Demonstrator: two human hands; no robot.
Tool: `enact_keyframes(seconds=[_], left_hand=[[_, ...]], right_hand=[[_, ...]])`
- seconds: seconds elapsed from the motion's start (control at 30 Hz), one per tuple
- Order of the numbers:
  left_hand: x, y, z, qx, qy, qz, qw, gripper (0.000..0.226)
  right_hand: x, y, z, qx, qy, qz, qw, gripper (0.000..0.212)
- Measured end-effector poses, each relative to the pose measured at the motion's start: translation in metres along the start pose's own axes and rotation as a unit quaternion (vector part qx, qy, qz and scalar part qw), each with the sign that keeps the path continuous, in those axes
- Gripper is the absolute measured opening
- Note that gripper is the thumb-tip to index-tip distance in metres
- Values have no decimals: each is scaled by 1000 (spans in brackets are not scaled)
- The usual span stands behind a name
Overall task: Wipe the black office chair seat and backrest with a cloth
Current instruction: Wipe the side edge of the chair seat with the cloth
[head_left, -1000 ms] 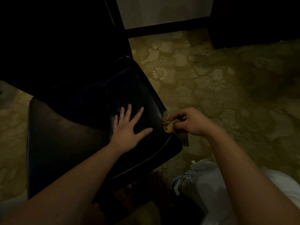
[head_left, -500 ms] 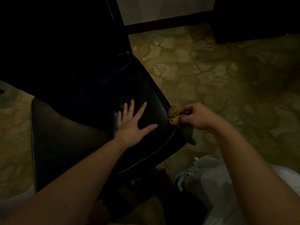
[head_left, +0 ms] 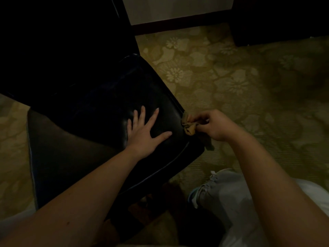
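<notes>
The black office chair seat (head_left: 99, 107) fills the left and middle of the head view, glossy and dark. Its backrest (head_left: 58, 41) rises at the upper left, almost lost in shadow. My left hand (head_left: 144, 132) lies flat on the seat with fingers spread. My right hand (head_left: 216, 126) grips a bunched tan cloth (head_left: 188, 126) and holds it against the seat's right edge. A dark tail of the cloth hangs below the hand.
Patterned olive floral carpet (head_left: 240, 82) covers the floor to the right. A pale wall with a dark baseboard (head_left: 178, 26) runs along the top. Dark furniture (head_left: 284, 18) stands at the upper right. My grey shoe (head_left: 213, 191) rests by the seat's front corner.
My right hand with the cloth has slid a little along the seat's right edge. My left hand stays flat on the seat. The camera has shifted slightly.
</notes>
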State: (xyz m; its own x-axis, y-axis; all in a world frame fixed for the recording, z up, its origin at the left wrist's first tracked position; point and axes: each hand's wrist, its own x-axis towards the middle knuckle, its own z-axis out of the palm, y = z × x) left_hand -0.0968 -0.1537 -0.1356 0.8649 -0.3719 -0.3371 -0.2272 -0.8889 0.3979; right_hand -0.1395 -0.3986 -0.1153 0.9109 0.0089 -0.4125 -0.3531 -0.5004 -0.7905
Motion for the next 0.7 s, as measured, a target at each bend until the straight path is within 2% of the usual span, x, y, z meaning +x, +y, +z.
enact_keyframes(seconds=[0.1, 0.2, 0.57, 0.7], left_hand=[[1, 1, 1, -3, 6, -4, 1000, 91], [0, 0, 1, -4, 7, 0, 1000, 89], [-2, 0, -1, 28, -1, 0, 1000, 88], [-4, -2, -1, 24, -8, 9, 1000, 89]], right_hand=[[-4, 7, -8, -13, -30, 25, 999, 25], [-6, 9, -8, -19, -31, 9, 999, 25], [25, -6, 28, 47, 105, -53, 992, 35], [19, -8, 21, 23, 81, -26, 996, 29]])
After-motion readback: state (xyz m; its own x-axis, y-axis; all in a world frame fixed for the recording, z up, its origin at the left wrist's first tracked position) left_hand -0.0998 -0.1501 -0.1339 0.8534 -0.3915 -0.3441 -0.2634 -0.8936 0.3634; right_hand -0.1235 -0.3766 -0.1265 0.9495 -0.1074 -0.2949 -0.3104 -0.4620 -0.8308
